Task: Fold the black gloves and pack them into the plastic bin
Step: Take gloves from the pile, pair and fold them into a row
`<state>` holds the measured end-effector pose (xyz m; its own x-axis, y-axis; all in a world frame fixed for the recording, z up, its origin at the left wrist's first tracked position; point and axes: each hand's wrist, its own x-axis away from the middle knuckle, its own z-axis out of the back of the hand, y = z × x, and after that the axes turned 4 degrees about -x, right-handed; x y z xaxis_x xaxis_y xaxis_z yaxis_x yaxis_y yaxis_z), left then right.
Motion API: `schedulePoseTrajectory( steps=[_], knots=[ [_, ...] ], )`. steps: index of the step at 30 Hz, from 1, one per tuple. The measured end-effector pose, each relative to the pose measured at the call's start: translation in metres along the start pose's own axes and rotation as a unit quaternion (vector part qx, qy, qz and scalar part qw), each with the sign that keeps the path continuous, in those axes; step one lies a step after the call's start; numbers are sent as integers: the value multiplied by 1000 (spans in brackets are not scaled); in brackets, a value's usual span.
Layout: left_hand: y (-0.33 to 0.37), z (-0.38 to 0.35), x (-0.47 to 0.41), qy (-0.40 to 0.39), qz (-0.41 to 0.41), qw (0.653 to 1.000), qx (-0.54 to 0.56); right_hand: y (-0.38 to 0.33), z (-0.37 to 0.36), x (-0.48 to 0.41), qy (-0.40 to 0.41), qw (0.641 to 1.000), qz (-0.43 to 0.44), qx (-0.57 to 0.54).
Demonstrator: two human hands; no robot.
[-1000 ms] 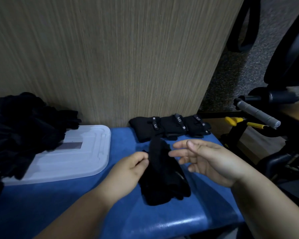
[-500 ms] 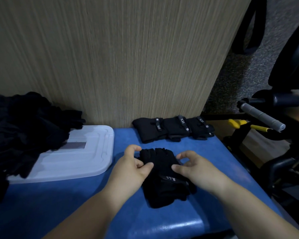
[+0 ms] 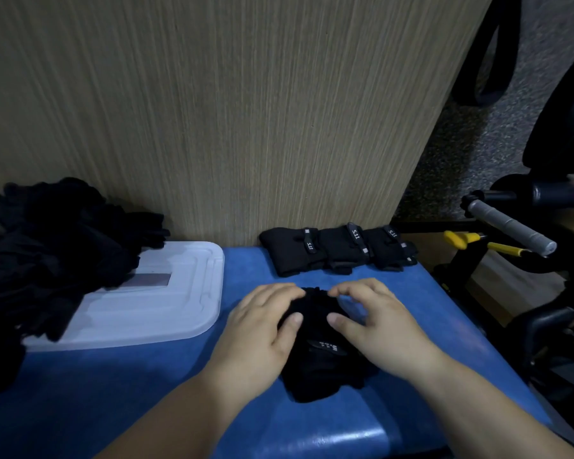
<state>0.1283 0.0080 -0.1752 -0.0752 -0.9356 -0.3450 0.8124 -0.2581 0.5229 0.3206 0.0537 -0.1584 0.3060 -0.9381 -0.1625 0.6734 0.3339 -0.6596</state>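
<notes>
The black glove lay on the blue table, its long side going from the person toward the wooden wall. Both hands held its far end: the left hand and right hand had fingers curled over it, thumbs pressed on top.

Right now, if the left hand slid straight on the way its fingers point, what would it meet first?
The left hand grips the black glove. Straight on, past a strip of blue surface, it would likely reach the row of folded gloves, possibly brushing the right hand first.
</notes>
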Motion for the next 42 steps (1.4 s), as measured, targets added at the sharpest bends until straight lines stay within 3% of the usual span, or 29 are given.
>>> schedulePoseTrajectory(
  steps=[3, 6, 10, 16, 21, 26, 29, 33, 37, 42],
  knots=[
    [-4, -4, 0, -131, -27, 991, -26, 3, -4, 1, -77, 993, 84, 38],
    [-7, -7, 3, -229, -36, 967, -106, 8, -10, 4, -195, 978, 63, 39],
    [-10, -4, 5, -258, -19, 955, -146, 13, -12, 6, -259, 958, 37, 114],
    [-19, 4, 9, -286, 4, 943, -170, 17, -6, 6, -271, 947, 1, 174],
    [-28, 10, 13, -259, -2, 953, -159, 28, 6, 3, -224, 956, -28, 186],
    [-32, 20, 13, -174, -65, 981, -59, 43, 20, -3, -100, 989, 46, 100],
    [-29, 19, 13, -171, -101, 980, -2, 40, 25, -2, -122, 988, 86, 38],
    [-28, 5, 13, -186, -86, 978, 41, 36, 18, 0, -190, 978, 84, 24],
    [-30, -1, 9, -155, -78, 984, 25, 40, 15, 0, -177, 979, 94, 39],
    [-25, -5, 7, -117, 7, 991, 59, 32, 18, 1, -187, 978, 87, 16]
  ],
)
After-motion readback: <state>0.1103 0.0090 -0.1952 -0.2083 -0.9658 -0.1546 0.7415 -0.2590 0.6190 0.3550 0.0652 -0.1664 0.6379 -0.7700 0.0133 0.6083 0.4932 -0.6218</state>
